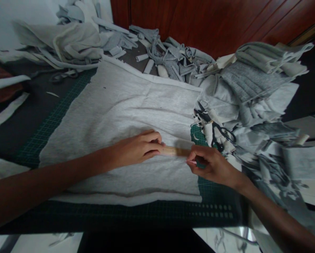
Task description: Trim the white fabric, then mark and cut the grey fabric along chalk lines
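A light grey piece of fabric (125, 105) lies spread out, with slight wrinkles and rolled edges at its far and near sides. Across its right part rests a short wooden ruler (174, 151). My left hand (143, 147) pinches the ruler's left end between thumb and fingers. At the ruler's right end is my right hand (210, 163), its fingers closed on a small pink piece (192, 162) that looks like tailor's chalk. The pink tip is just below the ruler, near the fabric's right edge.
Beneath the fabric is a green cutting mat (62, 112). Black-handled scissors (220, 131) lie among scraps to the right. Folded grey cloth (262, 73) is stacked at the back right. More scraps (173, 56) and crumpled fabric (70, 42) line the far side.
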Motion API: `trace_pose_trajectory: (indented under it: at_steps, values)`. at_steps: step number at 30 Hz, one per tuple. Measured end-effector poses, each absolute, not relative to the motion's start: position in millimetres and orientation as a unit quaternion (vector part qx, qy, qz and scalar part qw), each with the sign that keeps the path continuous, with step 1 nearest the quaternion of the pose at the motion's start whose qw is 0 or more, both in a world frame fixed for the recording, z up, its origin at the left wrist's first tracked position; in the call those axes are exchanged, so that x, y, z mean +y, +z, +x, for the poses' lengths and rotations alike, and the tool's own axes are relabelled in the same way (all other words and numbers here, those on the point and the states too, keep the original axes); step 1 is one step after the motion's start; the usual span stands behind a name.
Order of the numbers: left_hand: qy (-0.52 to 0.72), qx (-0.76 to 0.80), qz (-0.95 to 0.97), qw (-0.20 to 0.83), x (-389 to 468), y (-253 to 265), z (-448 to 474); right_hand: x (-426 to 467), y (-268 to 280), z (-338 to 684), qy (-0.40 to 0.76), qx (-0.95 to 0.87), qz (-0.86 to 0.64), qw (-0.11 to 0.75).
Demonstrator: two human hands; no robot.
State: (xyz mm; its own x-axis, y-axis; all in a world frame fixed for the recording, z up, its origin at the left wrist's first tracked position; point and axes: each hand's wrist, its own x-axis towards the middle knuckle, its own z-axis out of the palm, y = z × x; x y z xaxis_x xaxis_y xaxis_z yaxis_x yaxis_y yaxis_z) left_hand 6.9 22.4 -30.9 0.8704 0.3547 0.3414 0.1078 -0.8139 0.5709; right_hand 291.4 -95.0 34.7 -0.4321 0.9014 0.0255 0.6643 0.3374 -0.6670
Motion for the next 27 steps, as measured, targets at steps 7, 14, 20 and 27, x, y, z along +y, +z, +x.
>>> trace_pose_trajectory:
  at_steps: [7, 14, 20, 27]
  values:
    - [0.157, 0.052, 0.969, 0.181, 36.6, -14.4, -7.0, -80.3, 11.0, 260.4, 0.282, -0.804, -0.429, 0.298]
    - [0.106, 0.093, 0.978, 0.152, 52.3, 1.4, -65.3, -73.8, -15.9, 261.9, 0.176, -0.827, -0.415, 0.336]
    - [0.114, 0.103, 0.973, 0.171, 57.3, -1.3, -89.0, -76.1, -16.6, 260.4, 0.162, -0.841, -0.414, 0.308]
    - [0.111, 0.112, 0.971, 0.178, 54.7, -4.9, -88.5, -77.2, -17.0, 261.7, 0.153, -0.843, -0.423, 0.294]
